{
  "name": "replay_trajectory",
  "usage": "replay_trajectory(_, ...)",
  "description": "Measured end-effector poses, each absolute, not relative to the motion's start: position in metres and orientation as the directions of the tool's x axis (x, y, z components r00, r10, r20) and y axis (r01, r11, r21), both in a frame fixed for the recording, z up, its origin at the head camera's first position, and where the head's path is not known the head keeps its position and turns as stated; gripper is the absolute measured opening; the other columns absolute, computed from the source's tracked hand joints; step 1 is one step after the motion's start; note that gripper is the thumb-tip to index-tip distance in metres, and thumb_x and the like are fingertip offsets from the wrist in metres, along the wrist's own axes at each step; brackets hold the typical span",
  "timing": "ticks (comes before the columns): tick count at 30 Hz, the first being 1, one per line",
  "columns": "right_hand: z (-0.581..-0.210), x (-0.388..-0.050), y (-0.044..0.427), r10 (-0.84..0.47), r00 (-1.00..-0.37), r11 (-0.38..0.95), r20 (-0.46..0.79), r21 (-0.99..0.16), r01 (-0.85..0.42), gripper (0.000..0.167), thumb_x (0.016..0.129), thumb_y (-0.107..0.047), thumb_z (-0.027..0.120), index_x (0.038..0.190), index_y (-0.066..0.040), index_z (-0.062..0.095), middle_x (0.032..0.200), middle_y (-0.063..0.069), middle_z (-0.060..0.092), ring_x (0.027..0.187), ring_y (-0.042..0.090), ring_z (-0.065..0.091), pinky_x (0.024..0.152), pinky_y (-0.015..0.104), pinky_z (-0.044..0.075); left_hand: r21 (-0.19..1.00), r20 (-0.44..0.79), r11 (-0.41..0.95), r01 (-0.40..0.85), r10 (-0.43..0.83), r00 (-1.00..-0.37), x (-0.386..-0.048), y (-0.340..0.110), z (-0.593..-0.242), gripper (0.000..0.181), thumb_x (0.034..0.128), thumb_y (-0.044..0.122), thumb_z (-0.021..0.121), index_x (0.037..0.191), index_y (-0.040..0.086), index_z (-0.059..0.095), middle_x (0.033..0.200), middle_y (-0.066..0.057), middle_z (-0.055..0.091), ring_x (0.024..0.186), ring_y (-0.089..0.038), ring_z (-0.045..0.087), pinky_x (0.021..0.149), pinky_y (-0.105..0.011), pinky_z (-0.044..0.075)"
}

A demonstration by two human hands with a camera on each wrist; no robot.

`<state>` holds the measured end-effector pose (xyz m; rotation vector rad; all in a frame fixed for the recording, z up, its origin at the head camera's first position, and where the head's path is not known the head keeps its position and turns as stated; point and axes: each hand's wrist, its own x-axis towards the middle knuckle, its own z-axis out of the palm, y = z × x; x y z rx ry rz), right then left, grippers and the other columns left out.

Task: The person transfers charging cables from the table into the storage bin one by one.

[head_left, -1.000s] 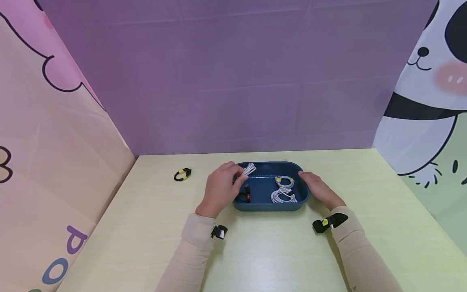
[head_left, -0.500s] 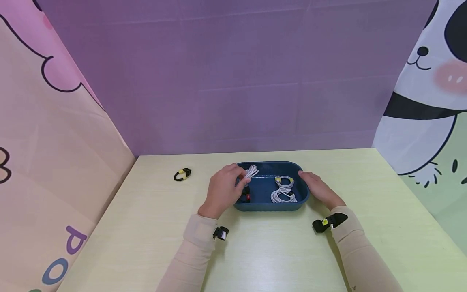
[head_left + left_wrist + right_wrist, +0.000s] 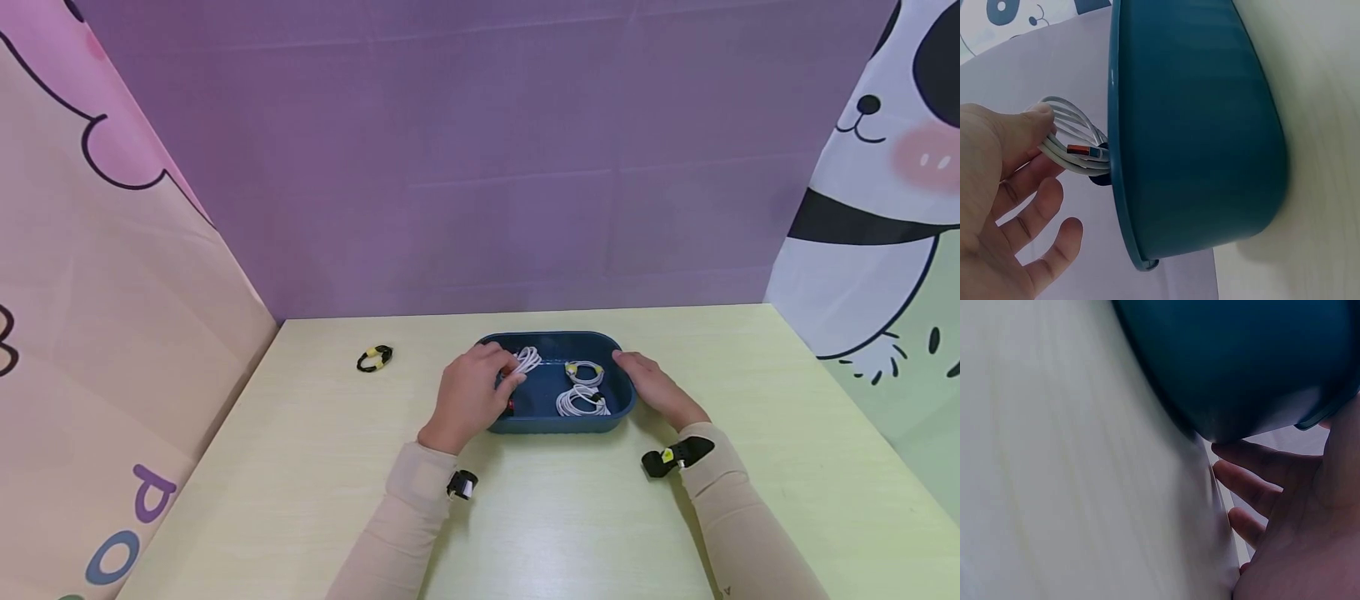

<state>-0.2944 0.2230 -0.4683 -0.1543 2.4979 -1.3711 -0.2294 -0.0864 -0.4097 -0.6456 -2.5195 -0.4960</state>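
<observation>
My left hand (image 3: 472, 396) pinches a coiled white cable (image 3: 528, 358) between thumb and fingers, over the left end of a dark blue plastic bin (image 3: 553, 425). In the left wrist view the coil has a black tie and a USB plug (image 3: 1083, 150) with an orange inside; the bin's rim hides its far part. My right hand (image 3: 660, 392) holds the bin's right end, thumb at the rim and fingers along the outer wall. Inside the bin's right half lie a white coil with yellow ties (image 3: 587, 375) and a larger white coil (image 3: 582, 403) with a black tie.
A black cable coil with yellow ties (image 3: 374, 358) lies on the pale wooden table (image 3: 540, 517), left of the bin. Something black and red (image 3: 510, 407) in the bin is mostly hidden by my left hand. A purple backdrop (image 3: 480, 167) stands behind the table.
My left hand has moved a little right and nearer to me, lowering the white coil further into the bin and covering more of the black and red item. The right hand stays put.
</observation>
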Motion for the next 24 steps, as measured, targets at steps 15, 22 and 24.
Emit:
replay_trajectory(15, -0.469, -0.296, 0.223, -0.234, -0.955, 0.534, -0.18, -0.845, 0.029, 0.084, 0.106, -0.064, 0.027, 0.158, 0.002, 0.028, 0.166, 0.024, 0.025, 0.157, 0.044, 0.013, 0.125, 0.064, 0.011, 0.207, 0.513, 0.833, 0.514, 0.355, -0.782, -0.227, -0.08, -0.412, 0.017, 0.092, 0.031, 0.077, 0.098, 0.015, 0.078, 0.094, 0.003, 0.071, 0.082, -0.014, 0.062, 0.071, -0.031, 0.055)
replay_trajectory(22, -0.468, -0.294, 0.223, -0.222, -0.953, 0.548, -0.206, -0.835, 0.053, 0.088, 0.104, -0.068, 0.026, 0.16, 0.0, 0.025, 0.168, 0.024, 0.02, 0.157, 0.045, 0.01, 0.123, 0.067, 0.01, 0.191, 0.496, 0.839, 0.509, 0.365, -0.788, -0.226, -0.076, -0.415, 0.016, 0.091, 0.032, 0.078, 0.095, 0.017, 0.079, 0.089, 0.007, 0.07, 0.08, -0.012, 0.06, 0.071, -0.029, 0.054)
replay_trajectory(24, -0.469, -0.294, 0.224, -0.222, -0.953, 0.547, -0.206, -0.835, 0.053, 0.089, 0.104, -0.069, 0.026, 0.16, 0.0, 0.025, 0.168, 0.024, 0.02, 0.157, 0.045, 0.01, 0.123, 0.067, 0.01, 0.189, 0.495, 0.841, 0.506, 0.364, -0.789, -0.226, -0.076, -0.415, 0.016, 0.0905, 0.033, 0.079, 0.094, 0.017, 0.079, 0.087, 0.007, 0.069, 0.079, -0.011, 0.059, 0.07, -0.028, 0.053)
